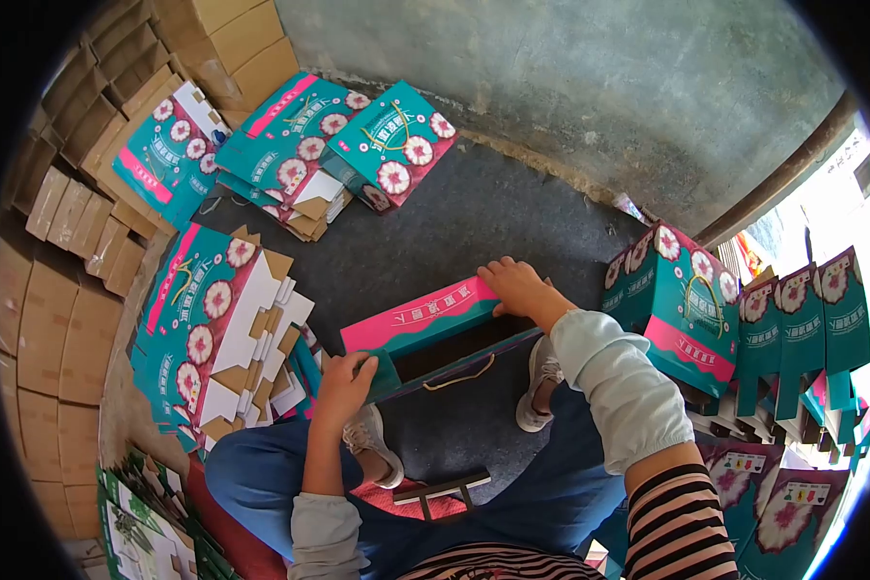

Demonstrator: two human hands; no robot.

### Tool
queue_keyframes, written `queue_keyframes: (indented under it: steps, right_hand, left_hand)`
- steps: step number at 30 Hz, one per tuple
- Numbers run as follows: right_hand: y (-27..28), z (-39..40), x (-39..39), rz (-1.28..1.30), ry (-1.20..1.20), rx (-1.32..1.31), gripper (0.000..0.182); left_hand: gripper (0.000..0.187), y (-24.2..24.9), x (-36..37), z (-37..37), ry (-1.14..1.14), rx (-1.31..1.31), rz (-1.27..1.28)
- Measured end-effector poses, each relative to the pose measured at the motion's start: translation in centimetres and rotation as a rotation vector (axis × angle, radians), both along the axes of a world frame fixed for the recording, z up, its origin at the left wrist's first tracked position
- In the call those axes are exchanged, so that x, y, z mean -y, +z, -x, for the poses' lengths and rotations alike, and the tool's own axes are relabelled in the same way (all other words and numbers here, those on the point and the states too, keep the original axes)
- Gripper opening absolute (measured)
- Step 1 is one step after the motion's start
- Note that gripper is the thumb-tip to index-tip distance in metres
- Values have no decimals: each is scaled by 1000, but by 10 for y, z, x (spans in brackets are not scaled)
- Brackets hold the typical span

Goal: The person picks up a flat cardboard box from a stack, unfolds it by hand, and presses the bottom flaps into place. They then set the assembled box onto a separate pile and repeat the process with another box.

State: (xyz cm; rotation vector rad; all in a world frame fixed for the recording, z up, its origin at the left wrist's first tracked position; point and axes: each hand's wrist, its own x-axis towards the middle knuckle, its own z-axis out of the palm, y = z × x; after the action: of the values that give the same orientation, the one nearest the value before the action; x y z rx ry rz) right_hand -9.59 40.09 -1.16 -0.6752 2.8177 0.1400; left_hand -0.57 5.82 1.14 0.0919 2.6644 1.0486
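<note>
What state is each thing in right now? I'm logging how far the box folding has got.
Box in hand: part-folded, open on top, gripped at both ends.
Left hand: closed on the box's near end.
Right hand: pressing on the box's far end.
Flat box stack: unfolded, piled flat.
Finished boxes: assembled, standing upright.
Far stack: flat, fanned on the floor.
Brown cartons: stacked.

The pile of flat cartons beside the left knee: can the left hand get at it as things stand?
Probably yes. The left hand grips the end of the box right beside the pile of flat cartons, with nothing between them, but it would have to release the box first.
</note>
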Motion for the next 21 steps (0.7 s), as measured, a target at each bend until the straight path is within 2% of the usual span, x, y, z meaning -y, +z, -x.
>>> queue_keyframes:
  steps: [1, 4, 7, 10, 13, 16, 19, 21]
  right_hand:
    - [0, 0, 0, -4, -5, 8, 72]
    - [-4, -2, 0, 12, 4, -29, 73]
    - [-5, -5, -1, 36, 13, -62, 74]
    - [0, -7, 0, 35, 21, -79, 76]
    - [42, -4, -3, -38, -36, 19, 62]
    - [58, 8, -31, 11, -361, 1, 44]
    - [65, 22, -58, 160, -602, 521, 38]
    - [50, 11, -59, 457, -640, 678, 36]
  left_hand:
    - [51, 3, 0, 4, -33, 24, 59]
    - [70, 10, -9, 17, -88, -116, 409]
    - [101, -32, -5, 21, -105, -334, 439]
    - [115, -34, -9, 18, -44, -6, 339]
    - [118, -41, -7, 17, -67, -1, 355]
    - [117, -49, 0, 18, -85, 9, 256]
    - [111, -50, 1, 17, -93, -32, 258]
    - [105, -47, -1, 17, -85, -24, 288]
